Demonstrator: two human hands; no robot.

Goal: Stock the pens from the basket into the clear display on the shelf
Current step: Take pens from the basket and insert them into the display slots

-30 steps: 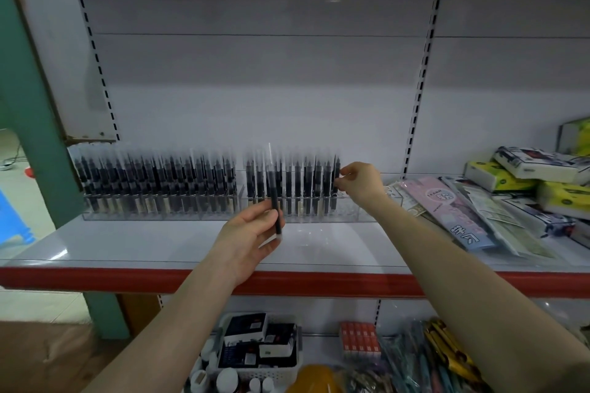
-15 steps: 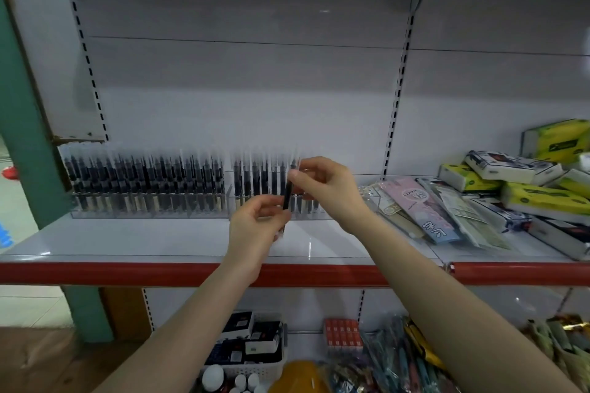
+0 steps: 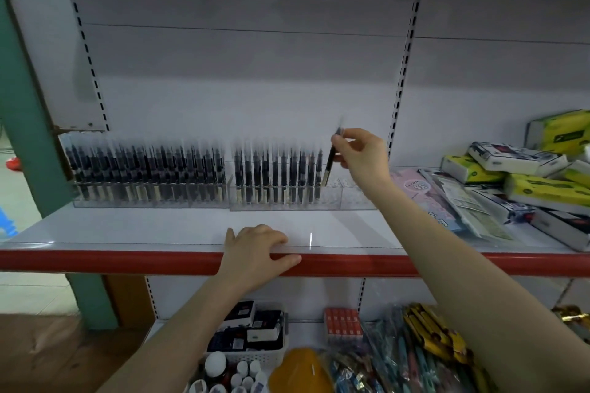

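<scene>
While the right hand (image 3: pixel 362 158) pinches a dark pen (image 3: pixel 332 156) between thumb and fingertips near its top, the pen hangs slightly tilted, its lower tip just above the right-hand part of the clear display (image 3: pixel 344 198) on the white shelf (image 3: pixel 159 226). That display already holds rows of upright dark pens (image 3: pixel 277 174), and a second, fuller clear holder (image 3: pixel 147 172) stands just to its left. The left hand (image 3: pixel 255 249) rests palm down on the shelf's red front edge (image 3: pixel 95 262), fingers relaxed and spread, holding nothing. Packaged tissue packs (image 3: pixel 542 182) lie stacked at the right of the shelf. Below, a white basket (image 3: pixel 255 356) holds small stationery boxes.
</scene>
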